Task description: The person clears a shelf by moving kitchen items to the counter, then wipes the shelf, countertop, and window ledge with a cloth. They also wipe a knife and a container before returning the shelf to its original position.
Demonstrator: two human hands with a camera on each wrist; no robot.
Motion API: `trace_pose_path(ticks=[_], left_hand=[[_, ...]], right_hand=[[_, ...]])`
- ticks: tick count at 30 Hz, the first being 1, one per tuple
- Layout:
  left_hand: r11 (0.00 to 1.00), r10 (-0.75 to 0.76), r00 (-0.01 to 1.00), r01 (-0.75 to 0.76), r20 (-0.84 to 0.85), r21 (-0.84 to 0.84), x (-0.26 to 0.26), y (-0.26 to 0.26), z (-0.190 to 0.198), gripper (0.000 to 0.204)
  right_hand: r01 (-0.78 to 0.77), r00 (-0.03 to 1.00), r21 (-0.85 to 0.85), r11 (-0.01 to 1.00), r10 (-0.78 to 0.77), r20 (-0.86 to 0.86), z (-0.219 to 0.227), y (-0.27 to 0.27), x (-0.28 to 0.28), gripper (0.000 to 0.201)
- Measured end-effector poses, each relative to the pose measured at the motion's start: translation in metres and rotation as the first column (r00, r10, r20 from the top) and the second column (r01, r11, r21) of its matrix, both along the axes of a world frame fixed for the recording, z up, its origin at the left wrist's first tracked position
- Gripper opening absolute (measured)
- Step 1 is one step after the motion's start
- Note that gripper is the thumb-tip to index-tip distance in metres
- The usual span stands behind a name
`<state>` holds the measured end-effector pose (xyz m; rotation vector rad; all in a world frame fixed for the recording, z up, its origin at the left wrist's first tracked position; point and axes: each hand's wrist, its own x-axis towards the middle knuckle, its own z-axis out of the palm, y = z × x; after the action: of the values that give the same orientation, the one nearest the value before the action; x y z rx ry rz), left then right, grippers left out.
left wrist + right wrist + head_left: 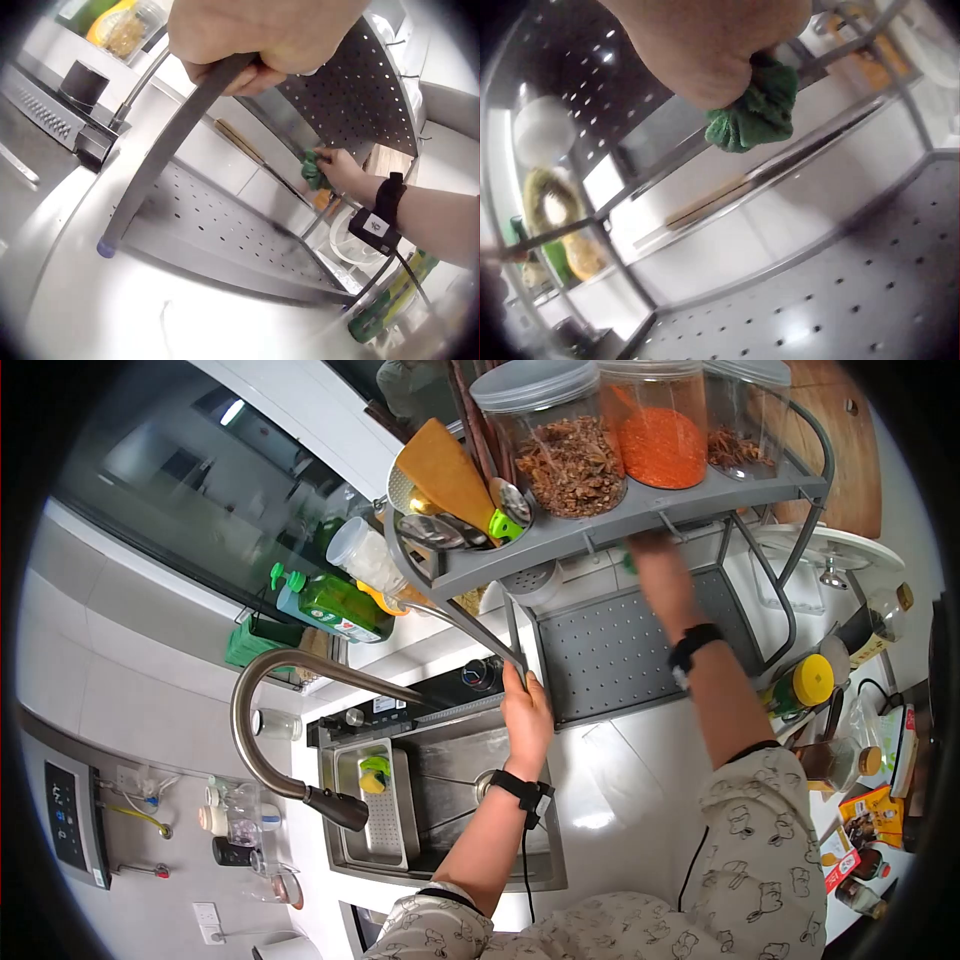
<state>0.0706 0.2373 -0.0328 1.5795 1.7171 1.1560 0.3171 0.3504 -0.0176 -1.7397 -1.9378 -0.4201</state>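
My left hand (pixel 527 722) grips a grey metal leg (pixel 169 142) of the two-tier rack, near the sink's right edge. My right hand (pixel 662 585) reaches in below the rack's upper shelf (pixel 590 544) and is blurred in the head view. Bunched in its fingers is a green cloth (pixel 757 112), close beneath the perforated underside (pixel 337 94) of that shelf. The lower perforated tray (pixel 620 650) lies below the right forearm. Jars with brown dried pieces (pixel 572 470) and orange-red powder (pixel 662 448) stand on the upper shelf.
A wooden-handled long utensil (pixel 238 139) lies behind the rack. Left of it is the sink (pixel 450 800) with its curved faucet (pixel 245 710). A green soap bottle (pixel 345 605) stands on the sill. A yellow-lidded jar (pixel 812 680) and packets line the right side.
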Motion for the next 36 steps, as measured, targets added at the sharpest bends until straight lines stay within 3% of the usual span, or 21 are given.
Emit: trace_pose_path(ticks=[1, 3, 6, 7, 9, 11, 13, 15, 17, 18, 19, 22, 23, 25, 27, 29, 31, 35, 36], left_hand=[[1.000, -0.009, 1.000, 0.009, 0.003, 0.028, -0.001, 0.000, -0.001, 0.039], [0.998, -0.016, 1.000, 0.016, -0.001, 0.054, 0.000, 0.002, -0.003, 0.038], [0.996, -0.023, 0.996, 0.016, 0.084, 0.087, 0.005, 0.000, 0.000, 0.033], [0.998, -0.025, 0.993, 0.019, 0.112, 0.054, 0.006, -0.002, 0.003, 0.033], [0.999, -0.028, 0.991, 0.024, 0.132, 0.031, 0.004, 0.000, 0.007, 0.033], [1.000, -0.020, 0.997, 0.018, 0.077, 0.023, 0.003, -0.001, 0.005, 0.038], [0.999, -0.032, 0.994, 0.031, 0.107, 0.016, 0.005, -0.001, 0.006, 0.037], [0.999, -0.037, 0.991, 0.035, 0.129, 0.020, 0.001, 0.000, 0.002, 0.036], [0.997, -0.050, 0.999, 0.049, 0.021, 0.059, -0.005, 0.005, -0.008, 0.036], [0.998, -0.065, 0.989, 0.065, 0.131, 0.006, 0.000, 0.002, 0.001, 0.034], [0.997, -0.077, 0.990, 0.076, 0.114, 0.014, -0.001, 0.002, 0.002, 0.034], [0.997, -0.076, 0.964, 0.069, 0.257, 0.035, 0.000, 0.002, -0.002, 0.032], [0.992, -0.103, 0.979, 0.089, 0.177, 0.088, -0.007, 0.008, -0.014, 0.030], [0.990, -0.136, 0.925, 0.139, 0.354, 0.018, 0.001, 0.001, 0.001, 0.021], [0.989, -0.142, 0.922, 0.146, 0.361, 0.016, 0.002, -0.001, 0.005, 0.020], [0.988, -0.148, 0.914, 0.154, 0.378, 0.015, 0.002, 0.000, 0.004, 0.019], [0.988, -0.145, 0.919, 0.152, 0.368, 0.009, 0.000, 0.000, 0.001, 0.021], [0.990, -0.142, 0.919, 0.141, 0.368, 0.028, 0.003, -0.001, 0.007, 0.021], [0.992, -0.129, 0.933, 0.125, 0.335, 0.034, 0.004, -0.001, 0.007, 0.023]], right_hand=[[0.049, 0.999, 0.058, 0.997, -0.050, 0.019, -0.010, 0.003, 0.023, 0.036], [0.189, 0.978, -0.006, 0.982, -0.189, -0.092, -0.001, -0.003, 0.056, 0.036], [0.320, 0.917, 0.029, 0.947, -0.302, -0.262, -0.003, 0.005, 0.063, 0.035], [0.321, 0.915, 0.021, 0.947, -0.304, -0.264, -0.006, 0.003, 0.056, 0.035], [0.305, 0.810, -0.009, 0.952, -0.265, -0.523, -0.010, 0.010, 0.021, 0.033], [0.230, 0.956, 0.087, 0.969, -0.209, -0.205, -0.026, 0.023, -0.009, 0.030], [0.164, 0.971, 0.013, 0.986, -0.160, -0.176, -0.019, 0.022, -0.047, 0.028], [0.026, 0.949, 0.024, 0.999, -0.017, -0.314, -0.008, 0.015, -0.084, 0.027], [-0.060, 0.799, 0.039, 0.997, 0.071, -0.597, 0.007, 0.005, -0.116, 0.026], [-0.072, 0.670, -0.002, 0.997, 0.047, -0.741, 0.011, 0.004, -0.130, 0.027], [-0.090, 0.516, -0.040, 0.995, 0.013, -0.856, 0.018, 0.002, -0.139, 0.027], [-0.236, 0.367, -0.153, 0.960, -0.058, -0.928, 0.020, 0.002, -0.147, 0.028], [-0.264, 0.324, -0.142, 0.954, -0.051, -0.945, -0.002, 0.020, -0.152, 0.028], [-0.355, 0.674, -0.079, 0.932, 0.197, -0.712, 0.018, -0.002, -0.120, 0.023], [-0.203, 0.725, 0.024, 0.979, 0.167, -0.668, -0.017, 0.017, -0.104, 0.026], [-0.089, 0.853, 0.077, 0.993, 0.116, -0.508, -0.004, 0.011, -0.044, 0.030], [0.058, 0.890, 0.054, 0.997, -0.027, -0.455, -0.001, 0.007, 0.000, 0.031], [0.167, 0.868, 0.230, 0.959, -0.032, -0.496, -0.004, 0.002, 0.030, 0.027], [0.256, 0.729, 0.155, 0.954, -0.085, -0.679, 0.001, -0.005, 0.031, 0.027]])
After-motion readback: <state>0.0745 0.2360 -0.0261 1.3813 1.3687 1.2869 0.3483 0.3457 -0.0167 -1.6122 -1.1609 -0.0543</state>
